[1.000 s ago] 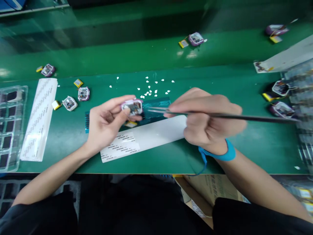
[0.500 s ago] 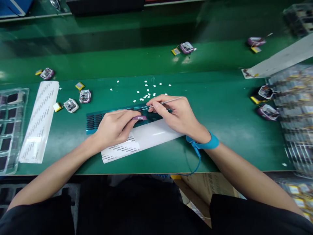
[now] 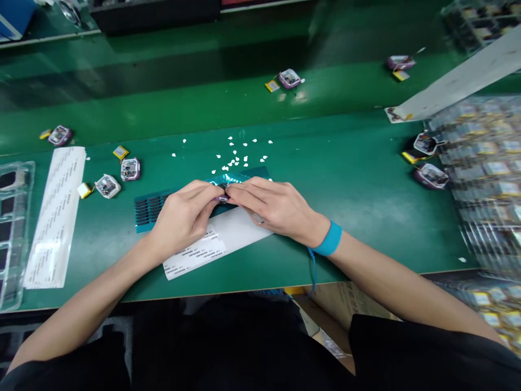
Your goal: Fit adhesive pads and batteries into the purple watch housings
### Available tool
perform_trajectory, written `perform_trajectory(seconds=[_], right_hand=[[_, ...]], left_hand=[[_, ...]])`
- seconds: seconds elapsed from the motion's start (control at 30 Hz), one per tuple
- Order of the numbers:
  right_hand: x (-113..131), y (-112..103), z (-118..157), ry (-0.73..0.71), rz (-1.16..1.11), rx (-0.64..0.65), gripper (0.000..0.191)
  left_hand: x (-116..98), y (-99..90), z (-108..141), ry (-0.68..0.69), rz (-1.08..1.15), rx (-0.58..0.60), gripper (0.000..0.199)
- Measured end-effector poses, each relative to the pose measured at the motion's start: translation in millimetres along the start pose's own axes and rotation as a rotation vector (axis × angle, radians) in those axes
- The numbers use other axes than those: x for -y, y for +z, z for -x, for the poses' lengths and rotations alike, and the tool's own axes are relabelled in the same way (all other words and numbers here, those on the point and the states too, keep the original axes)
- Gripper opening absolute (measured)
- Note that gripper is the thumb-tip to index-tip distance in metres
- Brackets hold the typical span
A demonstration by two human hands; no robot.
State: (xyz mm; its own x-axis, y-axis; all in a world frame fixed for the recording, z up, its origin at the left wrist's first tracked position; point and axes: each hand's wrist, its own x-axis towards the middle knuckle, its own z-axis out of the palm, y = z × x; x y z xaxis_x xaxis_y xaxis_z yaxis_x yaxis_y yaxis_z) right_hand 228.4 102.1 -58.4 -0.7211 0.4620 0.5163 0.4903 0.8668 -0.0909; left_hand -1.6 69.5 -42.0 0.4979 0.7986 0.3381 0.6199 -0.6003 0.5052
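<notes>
Over a teal sheet (image 3: pixel 259 172) on the near bench (image 3: pixel 358 179), the left hand (image 3: pixel 183 212) pinches a purple device (image 3: pixel 222 199); the curled right hand (image 3: pixel 280 210), grip hidden, has moved in, bringing both to it.

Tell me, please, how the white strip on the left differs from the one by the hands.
The left strip points away from the person; the near strip lies crosswise, slanting. Print runs along most of the left strip, but shows only toward the near strip's left end. The right hand hides part of the near strip; no hand covers the left strip. Both are white, on the green bench.
</notes>
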Motion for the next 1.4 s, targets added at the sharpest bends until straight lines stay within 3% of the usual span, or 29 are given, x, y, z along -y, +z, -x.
perform_trajectory(seconds=[0.13, 0.23, 0.3, 0.37, 0.47, 0.53, 0.63, 0.8, 0.97, 1.4], right_hand=[[-10, -5, -3, 0.047, 0.107, -0.141, 0.023], [-13, -12, -8, 0.068, 0.126, -0.21, 0.02], [-10, -17, -11, 0.033, 0.173, -0.23, 0.022], [-5, -21, -12, -0.001, 0.209, -0.254, 0.024], [2, -24, -11, -0.045, 0.218, -0.317, 0.028], [5, -27, -11, -0.074, 0.209, -0.34, 0.033], [8, -33, -11, -0.106, 0.188, -0.305, 0.036], [15, -42, -12, -0.199, 0.155, -0.231, 0.024], [16, -37, -13, -0.28, 0.134, -0.209, 0.019], [24, -21, -13, -0.259, 0.109, -0.213, 0.019]], left_hand=[[1, 1.0, 1, 0.0, 0.035, 0.005, 0.023], [-8, -6.2, 4, 0.116, 0.11, -0.017, 0.025], [-19, -14.5, 5, 0.166, 0.275, -0.07, 0.029], [-28, -21.9, 4, 0.013, 0.503, -0.207, 0.029], [-28, -25.7, -3, -0.449, 0.866, -0.391, 0.019], [-22, -23.0, -8, -0.687, 1.131, -0.37, 0.012], [-13, -15.9, -11, -0.857, 1.385, -0.299, 0.009], [-13, -8.0, -8, -0.837, 1.322, -0.33, 0.017], [-17, -8.1, -9, -0.886, 1.285, -0.436, 0.005], [-22, -2.7, -7, -0.945, 1.233, -0.473, 0.015]])
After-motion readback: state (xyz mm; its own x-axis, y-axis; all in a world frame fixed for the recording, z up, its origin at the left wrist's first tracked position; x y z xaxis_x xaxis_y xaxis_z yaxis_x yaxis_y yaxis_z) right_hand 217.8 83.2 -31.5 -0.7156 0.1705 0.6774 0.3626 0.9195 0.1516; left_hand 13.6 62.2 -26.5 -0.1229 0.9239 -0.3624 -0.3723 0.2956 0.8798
